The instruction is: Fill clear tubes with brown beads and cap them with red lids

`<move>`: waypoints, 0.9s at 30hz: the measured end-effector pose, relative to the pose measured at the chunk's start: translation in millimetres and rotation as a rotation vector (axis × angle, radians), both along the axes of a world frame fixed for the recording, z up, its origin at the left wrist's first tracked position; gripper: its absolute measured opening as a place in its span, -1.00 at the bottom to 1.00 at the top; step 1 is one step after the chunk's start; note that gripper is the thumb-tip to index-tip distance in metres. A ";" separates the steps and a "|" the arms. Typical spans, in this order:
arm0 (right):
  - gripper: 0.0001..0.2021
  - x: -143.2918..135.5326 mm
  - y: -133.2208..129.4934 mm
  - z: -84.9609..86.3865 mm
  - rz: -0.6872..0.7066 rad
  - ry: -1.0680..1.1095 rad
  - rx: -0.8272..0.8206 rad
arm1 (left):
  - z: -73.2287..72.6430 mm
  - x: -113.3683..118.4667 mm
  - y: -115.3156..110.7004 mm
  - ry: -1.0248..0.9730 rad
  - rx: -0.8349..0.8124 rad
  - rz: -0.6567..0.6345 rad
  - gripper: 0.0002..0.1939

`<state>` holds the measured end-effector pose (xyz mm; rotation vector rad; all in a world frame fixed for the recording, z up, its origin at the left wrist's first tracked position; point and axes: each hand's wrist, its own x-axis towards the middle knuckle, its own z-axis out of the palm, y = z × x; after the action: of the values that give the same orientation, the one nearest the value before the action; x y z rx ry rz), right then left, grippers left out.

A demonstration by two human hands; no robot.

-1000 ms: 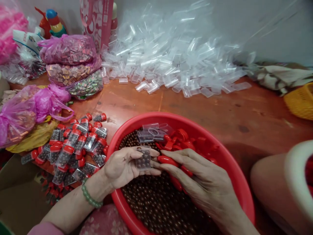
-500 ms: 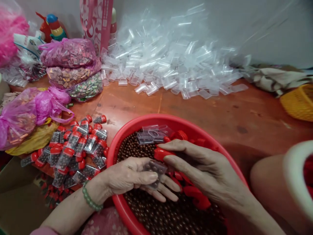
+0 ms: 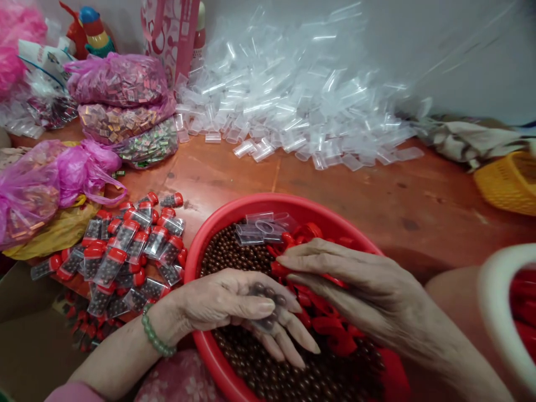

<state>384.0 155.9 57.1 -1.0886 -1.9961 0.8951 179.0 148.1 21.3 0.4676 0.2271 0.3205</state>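
Observation:
My left hand (image 3: 247,307), palm up, holds a clear flat tube (image 3: 268,301) with dark brown beads in it under the thumb. Just right of it, my right hand (image 3: 355,285) pinches a red cap (image 3: 278,269) at its fingertips, partly hidden by them. Both hands are over a red basin (image 3: 234,209) of brown beads (image 3: 234,254). Loose red caps (image 3: 335,332) lie on the beads beneath my right hand, and a few clear tubes (image 3: 255,230) rest near the far rim.
Filled tubes with red caps (image 3: 125,234) are heaped left of the basin. Pink bags of small pieces (image 3: 121,84) stand behind them. Clear tubes (image 3: 288,106) are piled along the wall. At the right are a yellow basket (image 3: 506,181) and a pale container (image 3: 494,301) of red pieces.
My right hand has moved slightly right and its fingers lie closer together. My left hand, still with the tube, has tilted, its fingers reaching a little further right. The view has shifted slightly.

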 end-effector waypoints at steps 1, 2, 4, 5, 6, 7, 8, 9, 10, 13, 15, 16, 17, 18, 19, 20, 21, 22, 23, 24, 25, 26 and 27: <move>-0.83 2.3 -0.5 -0.7 -0.013 -0.021 0.014 | -1.2 0.5 -0.3 -0.008 0.000 -0.004 -0.59; -0.82 3.8 -1.6 -1.4 -0.028 -0.032 0.016 | -2.6 1.0 -0.6 -0.010 0.001 -0.006 -0.59; -0.83 3.5 -5.3 -2.1 -0.087 -0.012 -0.010 | -5.9 2.2 -1.5 -0.008 0.002 0.017 -0.58; -0.84 1.5 -7.9 -2.0 -0.139 0.020 -0.026 | -7.6 2.9 -2.0 -0.002 0.008 0.040 -0.56; -0.84 -1.6 -10.7 -1.5 -0.199 0.059 -0.044 | -9.3 3.4 -2.4 0.012 0.018 0.064 -0.54; -0.83 -5.6 -13.7 -0.7 -0.253 0.102 -0.059 | -10.6 3.9 -2.8 0.029 0.035 0.085 -0.52; -0.83 -10.3 -16.5 0.2 -0.287 0.139 -0.075 | -11.6 4.2 -3.1 0.042 0.057 0.104 -0.51; -0.83 -15.1 -18.9 1.1 -0.303 0.167 -0.090 | -12.2 4.4 -3.4 0.056 0.082 0.120 -0.51; -0.84 -19.7 -20.9 1.7 -0.293 0.183 -0.106 | -12.4 4.4 -3.7 0.070 0.104 0.131 -0.52; -0.90 -29.6 -23.9 0.9 -0.225 0.167 -0.124 | -11.5 3.7 -4.4 0.093 0.133 0.163 -0.57; -0.91 -31.8 -24.4 -1.9 -0.207 0.139 -0.113 | -10.7 3.2 -5.0 0.111 0.142 0.184 -0.58; -0.90 -32.0 -24.8 -3.8 -0.199 0.126 -0.103 | -10.6 3.1 -5.5 0.122 0.148 0.192 -0.58; -0.89 -31.9 -25.3 -5.9 -0.195 0.117 -0.094 | -10.5 3.1 -6.0 0.132 0.156 0.201 -0.58; -0.88 -31.8 -26.2 -8.0 -0.194 0.110 -0.088 | -10.6 3.2 -6.6 0.142 0.161 0.211 -0.59; -0.88 -31.9 -27.3 -10.2 -0.201 0.105 -0.082 | -10.8 3.3 -7.4 0.149 0.163 0.218 -0.59; -0.88 -32.2 -28.5 -12.4 -0.214 0.095 -0.070 | -11.1 3.6 -8.2 0.153 0.162 0.225 -0.58; -0.87 -32.7 -29.8 -14.6 -0.227 0.078 -0.043 | -11.4 3.8 -9.1 0.155 0.160 0.231 -0.57; -0.87 -33.5 -31.0 -16.7 -0.232 0.048 -0.004 | -11.7 3.9 -10.0 0.162 0.162 0.243 -0.57; -0.84 -34.3 -31.9 -18.7 -0.230 0.006 0.052 | -12.0 3.9 -10.8 0.173 0.163 0.260 -0.56; -0.75 -35.0 -32.6 -20.5 -0.220 -0.045 0.120 | -12.2 3.7 -11.5 0.183 0.163 0.278 -0.56; -0.61 -35.6 -32.8 -21.9 -0.209 -0.096 0.190 | -12.1 3.2 -11.8 0.191 0.159 0.297 -0.56; -0.46 -35.9 -32.7 -22.9 -0.203 -0.138 0.246 | -11.9 2.6 -11.9 0.196 0.156 0.317 -0.57; -0.35 -36.0 -32.3 -23.1 -0.202 -0.164 0.275 | -11.3 1.8 -11.5 0.196 0.161 0.333 -0.57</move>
<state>348.0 123.6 34.0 -1.2074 -2.0237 0.4241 180.8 136.6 10.0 0.6219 0.4747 0.6226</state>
